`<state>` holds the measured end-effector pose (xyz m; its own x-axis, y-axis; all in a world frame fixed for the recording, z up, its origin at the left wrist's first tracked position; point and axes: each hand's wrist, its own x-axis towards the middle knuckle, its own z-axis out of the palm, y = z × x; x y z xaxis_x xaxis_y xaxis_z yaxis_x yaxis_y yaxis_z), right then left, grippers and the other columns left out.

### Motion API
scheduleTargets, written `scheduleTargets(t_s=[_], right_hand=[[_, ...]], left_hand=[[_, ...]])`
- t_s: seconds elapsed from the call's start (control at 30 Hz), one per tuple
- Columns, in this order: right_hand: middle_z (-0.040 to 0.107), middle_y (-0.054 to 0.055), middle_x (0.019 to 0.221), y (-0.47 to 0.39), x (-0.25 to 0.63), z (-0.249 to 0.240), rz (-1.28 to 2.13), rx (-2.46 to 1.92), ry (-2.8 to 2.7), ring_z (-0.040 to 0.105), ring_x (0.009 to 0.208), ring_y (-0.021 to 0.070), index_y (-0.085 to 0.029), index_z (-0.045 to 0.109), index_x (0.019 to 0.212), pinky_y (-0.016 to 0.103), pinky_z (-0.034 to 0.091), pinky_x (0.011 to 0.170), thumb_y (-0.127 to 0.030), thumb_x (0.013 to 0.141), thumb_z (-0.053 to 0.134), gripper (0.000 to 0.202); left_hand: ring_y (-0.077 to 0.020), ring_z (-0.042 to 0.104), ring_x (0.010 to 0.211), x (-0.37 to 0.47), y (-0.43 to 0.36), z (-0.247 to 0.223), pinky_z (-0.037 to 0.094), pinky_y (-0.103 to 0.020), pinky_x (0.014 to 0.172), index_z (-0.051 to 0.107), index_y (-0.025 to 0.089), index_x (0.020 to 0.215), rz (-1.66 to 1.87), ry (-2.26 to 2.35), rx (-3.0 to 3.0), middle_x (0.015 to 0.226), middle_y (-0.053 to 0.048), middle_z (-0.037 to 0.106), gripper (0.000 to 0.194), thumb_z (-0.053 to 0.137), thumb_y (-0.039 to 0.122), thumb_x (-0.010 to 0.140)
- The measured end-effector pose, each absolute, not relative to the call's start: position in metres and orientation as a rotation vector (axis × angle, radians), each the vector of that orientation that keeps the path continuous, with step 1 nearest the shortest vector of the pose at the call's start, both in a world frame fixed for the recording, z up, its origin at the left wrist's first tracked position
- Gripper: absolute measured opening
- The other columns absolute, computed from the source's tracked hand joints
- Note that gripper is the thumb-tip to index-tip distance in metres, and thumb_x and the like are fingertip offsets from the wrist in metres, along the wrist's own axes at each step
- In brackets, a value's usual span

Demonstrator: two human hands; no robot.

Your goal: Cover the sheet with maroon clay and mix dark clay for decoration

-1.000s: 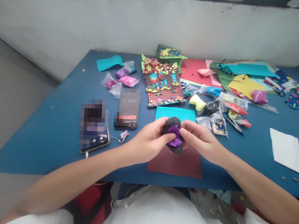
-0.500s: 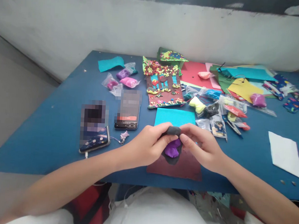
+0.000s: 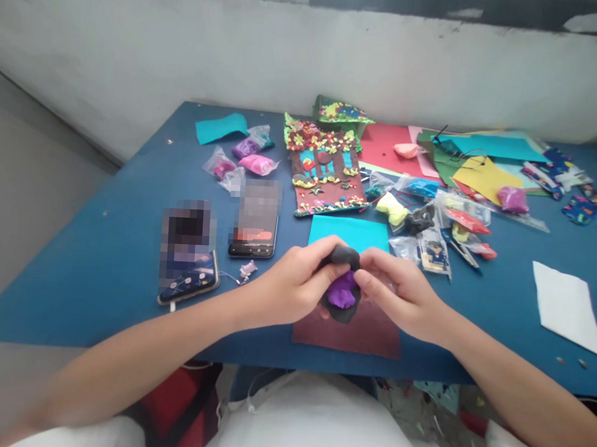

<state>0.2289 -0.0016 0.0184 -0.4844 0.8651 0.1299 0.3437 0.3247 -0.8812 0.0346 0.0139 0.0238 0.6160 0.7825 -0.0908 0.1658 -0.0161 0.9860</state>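
Between my two hands is a lump of black modelling clay [image 3: 345,256] with purple clay [image 3: 342,291] showing in its middle. My left hand [image 3: 308,281] is closed round its left side, thumb pressed on the upper part near the purple. With thumb and fingers, my right hand [image 3: 400,289] pinches the right edge of the lump. Both hold it above a sheet, turquoise [image 3: 351,231] at its far part and brown [image 3: 347,336] at its near part. The undersides of the lump and several fingertips are hidden.
A clay-decorated picture [image 3: 326,168] lies beyond my hands. Two phones [image 3: 253,221] [image 3: 188,278] are on the left, near bagged clay [image 3: 259,164]. To the right lie more clay bags [image 3: 420,186], coloured papers [image 3: 392,148], scissors [image 3: 464,251] and a white folded paper [image 3: 567,307] on the blue table [image 3: 101,266].
The black clay's upper part is tilted and spread a little, with my left thumb shifted left on it. The lump has risen slightly. Both hands keep their hold.
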Motion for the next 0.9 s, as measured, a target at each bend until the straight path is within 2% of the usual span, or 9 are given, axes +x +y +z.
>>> scheduleTargets(t_s=[0.07, 0.17, 0.3, 0.5, 0.63, 0.8, 0.9], right_hand=[[0.045, -0.005, 0.056, -0.0015, 0.2284, 0.0184, 1.041, -1.071, -2.065, 0.041, 0.050, 0.0076, -0.021, 0.043, 0.067, 0.020, 0.034, 0.047, -0.043, 0.098, 0.044, 0.037], [0.039, -0.007, 0.053, -0.0021, 0.2281, 0.0186, 0.979, -1.086, -2.077, 0.032, 0.047, 0.0065, -0.021, 0.039, 0.065, 0.020, 0.030, 0.045, -0.038, 0.097, 0.044, 0.037], [0.041, -0.007, 0.052, -0.0022, 0.2286, 0.0188, 0.925, -1.079, -2.110, 0.035, 0.047, 0.0066, -0.021, 0.040, 0.064, 0.020, 0.030, 0.046, -0.036, 0.097, 0.043, 0.036], [0.049, -0.003, 0.057, -0.0011, 0.2269, 0.0164, 0.981, -1.041, -2.132, 0.044, 0.052, 0.0091, -0.021, 0.045, 0.068, 0.022, 0.035, 0.049, -0.047, 0.098, 0.041, 0.040], [0.046, -0.004, 0.054, -0.0023, 0.2261, 0.0128, 0.927, -1.066, -2.125, 0.041, 0.050, 0.0090, -0.021, 0.042, 0.064, 0.022, 0.034, 0.048, -0.045, 0.098, 0.041, 0.042], [0.040, -0.006, 0.051, -0.0027, 0.2280, 0.0129, 0.789, -1.071, -2.128, 0.035, 0.046, 0.0071, -0.022, 0.039, 0.062, 0.021, 0.028, 0.043, -0.040, 0.096, 0.043, 0.039], [0.040, -0.006, 0.053, -0.0021, 0.2293, 0.0138, 0.811, -1.069, -2.121, 0.036, 0.047, 0.0078, -0.022, 0.039, 0.064, 0.021, 0.031, 0.045, -0.041, 0.097, 0.041, 0.038]], left_hand=[[-0.0105, 0.061, 0.054, 0.0339, 0.0134, 0.0236, 0.050, -0.020, 0.051, 0.050, 0.018, 0.089, 0.582, 0.804, 1.541, 0.067, 0.003, 0.056, 0.014, 0.044, 0.029, 0.096], [-0.0118, 0.061, 0.057, 0.0320, 0.0131, 0.0230, 0.050, -0.021, 0.053, 0.051, 0.018, 0.095, 0.577, 0.773, 1.472, 0.070, 0.002, 0.058, 0.021, 0.047, 0.038, 0.096], [-0.0109, 0.055, 0.058, 0.0305, 0.0151, 0.0235, 0.044, -0.020, 0.053, 0.055, 0.018, 0.096, 0.626, 0.800, 1.543, 0.066, 0.003, 0.054, 0.032, 0.046, 0.048, 0.095], [-0.0096, 0.044, 0.058, 0.0325, 0.0178, 0.0233, 0.035, -0.020, 0.056, 0.053, 0.018, 0.076, 0.728, 0.953, 1.853, 0.062, 0.004, 0.049, 0.028, 0.044, 0.034, 0.097], [-0.0099, 0.046, 0.057, 0.0331, 0.0162, 0.0229, 0.036, -0.021, 0.057, 0.054, 0.019, 0.076, 0.674, 0.888, 1.923, 0.061, 0.004, 0.051, 0.025, 0.043, 0.028, 0.096], [-0.0133, 0.056, 0.074, 0.0326, 0.0164, 0.0239, 0.043, -0.022, 0.066, 0.058, 0.017, 0.083, 0.690, 0.799, 1.974, 0.082, -0.002, 0.063, 0.019, 0.047, 0.026, 0.095], [-0.0112, 0.054, 0.067, 0.0333, 0.0165, 0.0221, 0.043, -0.021, 0.063, 0.059, 0.017, 0.086, 0.683, 0.795, 1.941, 0.076, 0.001, 0.062, 0.014, 0.048, 0.020, 0.093]])
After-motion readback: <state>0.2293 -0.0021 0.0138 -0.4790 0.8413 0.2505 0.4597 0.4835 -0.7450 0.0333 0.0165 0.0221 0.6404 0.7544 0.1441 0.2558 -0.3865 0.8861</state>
